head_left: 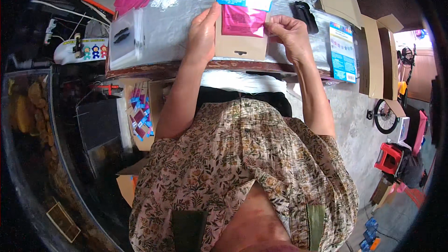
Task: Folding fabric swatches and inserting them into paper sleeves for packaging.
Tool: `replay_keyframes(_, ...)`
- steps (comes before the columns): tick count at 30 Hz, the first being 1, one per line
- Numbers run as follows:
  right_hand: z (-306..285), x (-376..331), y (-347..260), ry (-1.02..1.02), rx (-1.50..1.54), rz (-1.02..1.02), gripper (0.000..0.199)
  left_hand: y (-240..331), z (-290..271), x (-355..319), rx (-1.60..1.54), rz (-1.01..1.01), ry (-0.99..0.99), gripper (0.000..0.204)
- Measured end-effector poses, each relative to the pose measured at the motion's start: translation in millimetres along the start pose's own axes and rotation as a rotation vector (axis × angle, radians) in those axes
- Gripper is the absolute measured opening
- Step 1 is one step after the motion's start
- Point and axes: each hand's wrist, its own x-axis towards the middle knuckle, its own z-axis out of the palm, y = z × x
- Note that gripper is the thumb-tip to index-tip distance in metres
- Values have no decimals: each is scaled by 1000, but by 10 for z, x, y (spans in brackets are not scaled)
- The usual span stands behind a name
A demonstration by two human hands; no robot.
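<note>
Both hands hold one flat packet (242,25) over the near edge of the table (158,67). The packet is a stiff tan card with a slot punched near its lower edge, a glossy magenta pouch on its face and a blue strip across the top. The left hand (201,35) is curled along the card's left side, thumb on the front. The right hand (290,35) pinches the pouch's right edge between thumb and fingertips. Shiny clear film (177,23) covers the tabletop. A black clip (305,16) lies just right of the packet, and a blue printed card (343,51) farther right. Folded brown cardboard (373,56) stands beyond that.
</note>
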Motion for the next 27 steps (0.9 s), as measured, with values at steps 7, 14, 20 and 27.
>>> replay_keyframes(7,50,1,-55,111,18,-97,13,-67,10,-42,60,-40,18,40)
replay_keyframes(14,-11,-188,-83,16,30,-42,17,121,-104,269,420,-17,-38,36)
replay_keyframes(20,-894,-163,-257,312,-915,-372,17,488,-81,780,988,-145,-335,34)
replay_keyframes(27,-1451,343,-260,309,-1489,-425,22,49,-104,934,1276,381,-463,31)
